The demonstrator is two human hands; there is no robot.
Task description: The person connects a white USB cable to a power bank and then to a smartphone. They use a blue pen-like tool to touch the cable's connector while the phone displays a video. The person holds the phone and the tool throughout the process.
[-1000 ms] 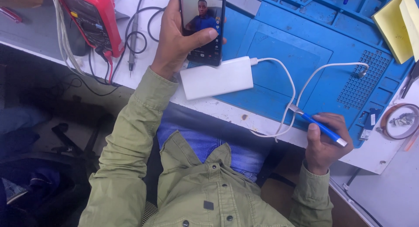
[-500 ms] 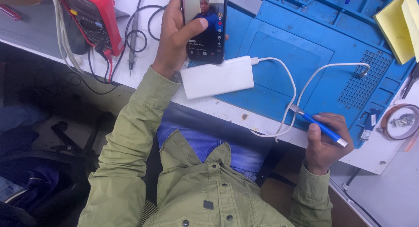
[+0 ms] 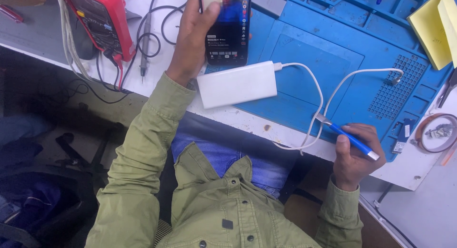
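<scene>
The left hand (image 3: 193, 38) is wrapped around a glossy black phone (image 3: 228, 29) with its screen lit, just above the smooth white power bank (image 3: 237, 84). The right hand (image 3: 354, 155), well right of the power bank, grips a slim blue tool (image 3: 350, 139) with a metal tip. The power bank's white cable (image 3: 316, 93) loops over the ribbed blue mat (image 3: 333, 52); its far plug lies loose, connected to nothing.

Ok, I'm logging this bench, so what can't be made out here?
Head view:
- phone: top cut off by the frame edge, one side covered by the left hand.
- red meter: top cut off.
- blue tool: partly wrapped by the right hand.
- bits inside the tape ring: too small.
</scene>
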